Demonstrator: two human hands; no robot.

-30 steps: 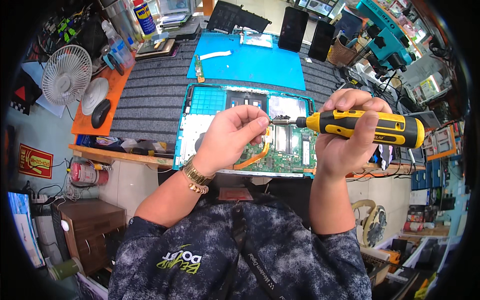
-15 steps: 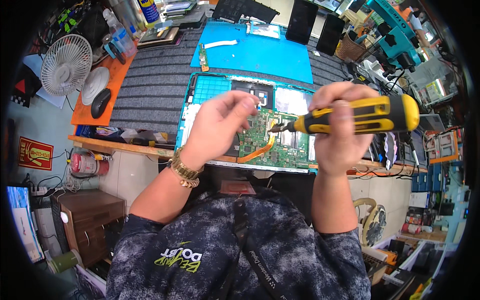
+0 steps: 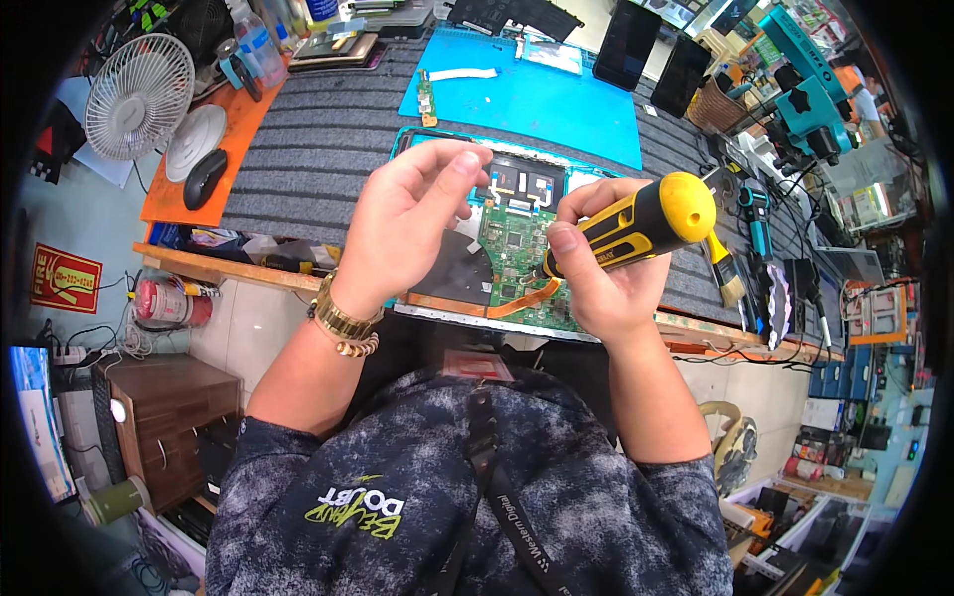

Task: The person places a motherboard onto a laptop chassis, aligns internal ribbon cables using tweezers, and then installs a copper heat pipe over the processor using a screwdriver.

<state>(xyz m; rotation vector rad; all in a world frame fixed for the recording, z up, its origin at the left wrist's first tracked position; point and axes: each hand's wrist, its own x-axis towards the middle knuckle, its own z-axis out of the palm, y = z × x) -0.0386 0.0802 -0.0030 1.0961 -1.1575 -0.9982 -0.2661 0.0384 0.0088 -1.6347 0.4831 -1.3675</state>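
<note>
An opened laptop base (image 3: 447, 313) lies at the table's front edge, with a green circuit board (image 3: 512, 238) exposed in it. My right hand (image 3: 626, 293) grips a thick yellow-and-black screwdriver (image 3: 631, 226). Its handle leans toward the right and its lower end points down at the board; the tip is hard to see. Close to that end, an orange flat cable (image 3: 524, 300) crosses the board. Above the base's left side, my left hand (image 3: 402, 219) has thumb and forefinger pinched. Whatever is between them is too small to make out. A black part (image 3: 452, 268) shows below this hand.
Behind the laptop lies a blue mat (image 3: 537, 94) with a small green board (image 3: 426, 99) and white ribbon cable on it. A brush (image 3: 727, 278) is at the right. A white fan (image 3: 139, 96) and black mouse (image 3: 205, 179) stand at the left.
The screwdriver has swung from nearly level to steeper, its lower end now down toward the board. My right hand has moved left and down. My left hand has shifted slightly left and up.
</note>
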